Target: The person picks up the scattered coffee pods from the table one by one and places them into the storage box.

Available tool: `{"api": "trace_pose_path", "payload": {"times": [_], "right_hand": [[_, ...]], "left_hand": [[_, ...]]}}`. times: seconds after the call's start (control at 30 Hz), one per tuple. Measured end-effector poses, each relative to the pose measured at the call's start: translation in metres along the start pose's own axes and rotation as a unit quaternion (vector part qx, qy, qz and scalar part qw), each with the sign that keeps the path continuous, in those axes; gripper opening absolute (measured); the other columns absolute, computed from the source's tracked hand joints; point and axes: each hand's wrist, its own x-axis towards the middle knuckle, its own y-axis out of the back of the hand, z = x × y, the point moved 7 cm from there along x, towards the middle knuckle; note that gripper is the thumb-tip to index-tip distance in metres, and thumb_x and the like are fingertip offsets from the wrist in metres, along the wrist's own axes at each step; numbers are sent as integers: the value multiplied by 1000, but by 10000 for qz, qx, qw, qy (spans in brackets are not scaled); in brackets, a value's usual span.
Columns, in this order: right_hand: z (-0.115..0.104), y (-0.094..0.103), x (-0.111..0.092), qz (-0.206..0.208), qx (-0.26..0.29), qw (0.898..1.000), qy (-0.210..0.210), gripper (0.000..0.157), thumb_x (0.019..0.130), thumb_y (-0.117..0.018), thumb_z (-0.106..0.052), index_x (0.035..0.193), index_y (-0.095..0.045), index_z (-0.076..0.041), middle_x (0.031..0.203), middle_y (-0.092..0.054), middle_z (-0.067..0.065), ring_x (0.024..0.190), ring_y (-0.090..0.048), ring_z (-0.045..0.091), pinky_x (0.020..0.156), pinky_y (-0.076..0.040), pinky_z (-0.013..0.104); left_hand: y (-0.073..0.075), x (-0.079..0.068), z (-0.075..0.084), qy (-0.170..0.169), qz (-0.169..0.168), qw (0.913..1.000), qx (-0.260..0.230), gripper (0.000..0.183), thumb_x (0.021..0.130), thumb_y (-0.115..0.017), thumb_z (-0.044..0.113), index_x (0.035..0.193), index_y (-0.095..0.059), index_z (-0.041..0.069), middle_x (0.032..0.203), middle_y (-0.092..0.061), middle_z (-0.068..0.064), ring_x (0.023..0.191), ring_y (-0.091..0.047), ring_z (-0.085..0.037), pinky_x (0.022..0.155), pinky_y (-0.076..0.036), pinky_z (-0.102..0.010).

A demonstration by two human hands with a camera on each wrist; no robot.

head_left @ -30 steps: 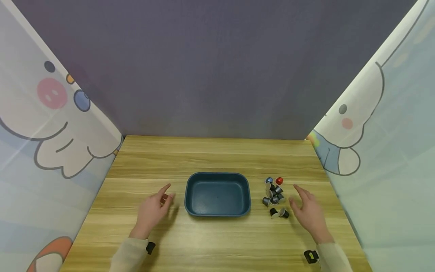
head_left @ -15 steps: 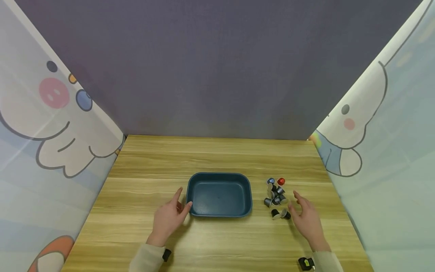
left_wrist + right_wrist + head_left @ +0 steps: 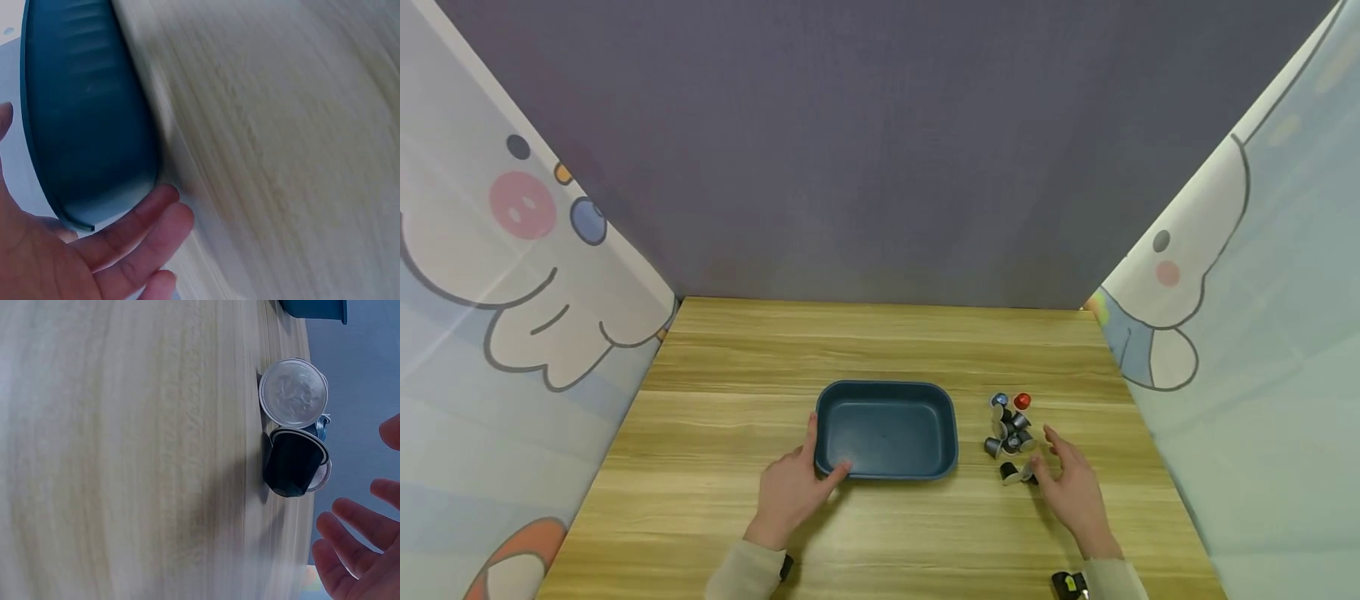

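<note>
A dark blue rectangular tray lies on the wooden table. My left hand is at its front left corner, thumb near the front rim and index finger along the left side. In the left wrist view, loosely extended fingers lie close against the tray's outside; contact is unclear. Right of the tray are several coffee capsules, including a red one, a blue one and a black one. My right hand hovers at their right, fingers spread, holding nothing. Its thumb partly hides another black capsule.
A grey panel rises behind the table's far edge. Printed cartoon sheets flank the table left and right. Bare wood stretches in front of the tray.
My left hand has moved right, from beside the tray up to its front left corner. My right hand has shifted slightly left, nearer the front capsules. Tray and capsules stay in place.
</note>
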Motion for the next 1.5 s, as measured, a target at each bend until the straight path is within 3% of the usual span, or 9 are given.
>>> {"api": "trace_pose_path", "payload": {"times": [0.43, 0.73, 0.83, 0.93, 1.1, 1.37, 1.5], "right_hand": [[0, -3, 0, 129, 121, 9998, 48, 54, 96, -65, -17, 144, -48, 2, 124, -59, 29, 106, -58, 45, 80, -45, 63], [5, 1, 0, 138, 627, 9978, -160, 45, 94, -68, -7, 135, -56, 5, 126, -58, 29, 105, -60, 46, 79, -50, 58], [8, 0, 0, -12, 792, 9962, -367, 42, 95, -68, -9, 133, -58, 4, 127, -58, 28, 107, -60, 45, 79, -53, 52], [12, -2, -1, -125, 975, 9936, -561, 39, 96, -68, -13, 131, -60, 3, 127, -59, 26, 109, -61, 43, 80, -54, 36], [21, -6, -4, -281, 1325, 9880, -738, 40, 94, -71, -11, 131, -62, 1, 126, -61, 23, 112, -60, 40, 80, -47, 14], [27, -14, -10, -718, 1730, 9779, -931, 53, 87, -79, -13, 134, -59, 0, 128, -62, 21, 114, -59, 33, 86, -47, 17], [28, -18, -11, -747, 1776, 9768, -936, 56, 83, -83, -13, 133, -61, 1, 126, -63, 21, 113, -61, 31, 85, -48, 16]], "left_hand": [[-11, 6, 3, 560, -432, 9974, -99, 118, 78, -53, 85, 161, -15, 10, 56, -43, 3, 41, -37, -11, 41, -31, -30], [-16, 8, 2, 1064, -976, 9869, -719, 125, 74, -59, 84, 161, -7, 11, 49, -43, -1, 40, -39, -16, 39, -28, -32], [-17, 8, 1, 1131, -1086, 9831, -944, 126, 74, -65, 80, 161, -6, 10, 50, -44, -3, 41, -40, -17, 40, -29, -32], [-19, 7, 0, 1193, -1162, 9800, -1093, 129, 72, -70, 76, 161, -4, 10, 52, -46, -4, 44, -43, -19, 42, -31, -34], [-22, 7, -1, 1202, -1193, 9771, -1291, 134, 69, -74, 74, 161, -2, 10, 53, -47, -4, 45, -44, -19, 44, -33, -34], [-22, 9, 1, 1247, -1243, 9723, -1537, 133, 70, -77, 71, 161, 0, 10, 55, -49, -4, 47, -45, -19, 46, -34, -35], [-22, 9, 2, 1228, -1260, 9710, -1618, 133, 71, -77, 69, 161, 0, 9, 55, -49, -4, 48, -46, -19, 47, -35, -35]]}}
